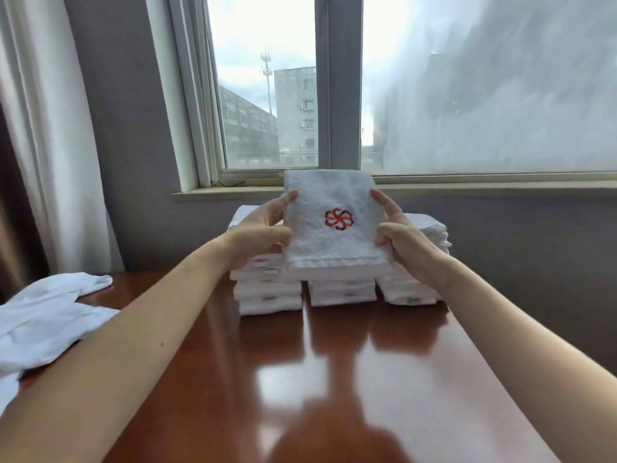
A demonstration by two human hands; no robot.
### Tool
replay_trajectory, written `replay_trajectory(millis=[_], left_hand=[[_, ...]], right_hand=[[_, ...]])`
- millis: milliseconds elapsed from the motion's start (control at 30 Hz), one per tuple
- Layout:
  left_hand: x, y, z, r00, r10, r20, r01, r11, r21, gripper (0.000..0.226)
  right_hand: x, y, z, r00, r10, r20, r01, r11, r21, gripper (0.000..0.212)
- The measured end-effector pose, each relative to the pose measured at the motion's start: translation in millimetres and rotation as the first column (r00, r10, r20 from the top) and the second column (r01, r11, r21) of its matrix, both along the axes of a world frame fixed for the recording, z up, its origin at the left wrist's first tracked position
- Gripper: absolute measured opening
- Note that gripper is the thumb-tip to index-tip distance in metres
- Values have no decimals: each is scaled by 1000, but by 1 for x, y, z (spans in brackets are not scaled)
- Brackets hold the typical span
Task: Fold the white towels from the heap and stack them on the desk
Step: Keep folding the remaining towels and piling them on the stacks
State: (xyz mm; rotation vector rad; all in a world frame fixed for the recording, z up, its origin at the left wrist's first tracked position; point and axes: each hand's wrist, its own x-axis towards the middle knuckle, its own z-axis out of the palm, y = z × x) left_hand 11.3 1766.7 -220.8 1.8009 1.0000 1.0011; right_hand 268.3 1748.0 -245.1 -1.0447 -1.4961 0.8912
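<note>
A folded white towel [334, 242] with a red flower emblem is held up over the middle stack. My left hand [263, 228] grips its left edge, thumb in front and index finger stretched up along the side. My right hand [400, 233] grips the right edge the same way. Below and behind it stand three stacks of folded white towels [270, 289] at the far end of the glossy brown desk [334, 379]. The heap of unfolded white towels [43, 319] lies at the desk's left edge.
A grey wall and a window sill [467, 187] run right behind the stacks. A pale curtain [43, 128] hangs at the left. The near half of the desk shows only reflections.
</note>
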Motion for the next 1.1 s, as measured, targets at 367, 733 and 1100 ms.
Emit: replay_trajectory(millis=[367, 733, 1100], left_hand=[[34, 138, 41, 999, 51, -9, -51, 998, 21, 86], [46, 212, 12, 976, 138, -170, -147, 988, -43, 85], [51, 203, 0, 807, 222, -547, -191, 975, 114, 24]], right_hand=[[16, 151, 45, 998, -60, -11, 60, 998, 8, 82], [17, 231, 7, 987, -100, 128, 110, 992, -67, 82], [8, 214, 8, 893, -205, 400, 290, 943, -165, 25]])
